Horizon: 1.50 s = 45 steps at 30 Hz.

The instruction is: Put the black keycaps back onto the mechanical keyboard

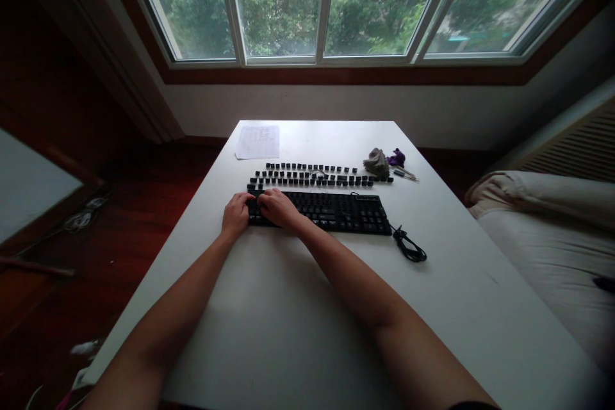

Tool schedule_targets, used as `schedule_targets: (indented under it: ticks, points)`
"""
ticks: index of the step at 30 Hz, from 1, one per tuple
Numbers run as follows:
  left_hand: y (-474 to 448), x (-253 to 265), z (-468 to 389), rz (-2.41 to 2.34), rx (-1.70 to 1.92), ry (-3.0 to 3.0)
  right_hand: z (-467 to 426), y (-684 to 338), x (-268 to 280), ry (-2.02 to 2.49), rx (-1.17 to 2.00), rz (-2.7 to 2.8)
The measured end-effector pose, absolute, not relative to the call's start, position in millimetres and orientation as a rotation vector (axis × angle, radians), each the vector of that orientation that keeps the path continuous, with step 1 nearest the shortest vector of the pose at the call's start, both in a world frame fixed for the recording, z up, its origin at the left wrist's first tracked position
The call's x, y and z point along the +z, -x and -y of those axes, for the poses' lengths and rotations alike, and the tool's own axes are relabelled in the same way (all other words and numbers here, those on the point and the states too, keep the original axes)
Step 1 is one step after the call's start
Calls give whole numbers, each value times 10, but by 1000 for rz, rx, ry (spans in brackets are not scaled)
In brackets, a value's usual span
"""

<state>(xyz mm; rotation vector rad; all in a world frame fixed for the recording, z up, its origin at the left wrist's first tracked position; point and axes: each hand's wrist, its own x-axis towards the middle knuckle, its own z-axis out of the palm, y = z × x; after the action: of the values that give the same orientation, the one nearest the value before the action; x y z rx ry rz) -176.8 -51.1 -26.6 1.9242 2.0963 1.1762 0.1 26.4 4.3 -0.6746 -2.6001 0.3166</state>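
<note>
A black keyboard (331,211) lies flat on the white table, its coiled cable (409,248) beside its right end. My left hand (235,213) is closed around the keyboard's left end, fingers at the far left corner. Over the keys on the left part, my right hand (278,206) has its fingers bent and pressed together; whatever is between its fingertips is too small to make out. Just beyond the keyboard, loose black keycaps (307,175) stand in several rows.
A printed sheet of paper (258,142) lies at the table's far left. To the far right are a grey cloth (377,163), a purple cloth (396,157) and thin sticks or tools (406,173). A pale couch (542,230) stands right of the white table (288,320).
</note>
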Motion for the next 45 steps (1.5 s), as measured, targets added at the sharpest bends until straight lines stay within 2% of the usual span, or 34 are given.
schedule_targets:
  ticks: [6,13,19,27,39,45]
  points:
    - [1784,-281,503,-2083,1189,-1930,-267,-52,18,698,384,2541]
    - [1772,-254,493,-2086,1184,-1919,-67,-68,96,627,28,2605]
    - [1750,-220,501,-2109,1170,-1885,118,-19,9,685,-68,2622]
    - [1736,-214,505,-2111,1177,-1885,218,-243,-9,644,45,2585]
    - [1690,-62,405,-2119,1288,-1828,282,-389,-26,273,29,2571]
    - [1734,140,192,-2163,1122,-2013,292,-384,-21,131,74,2603]
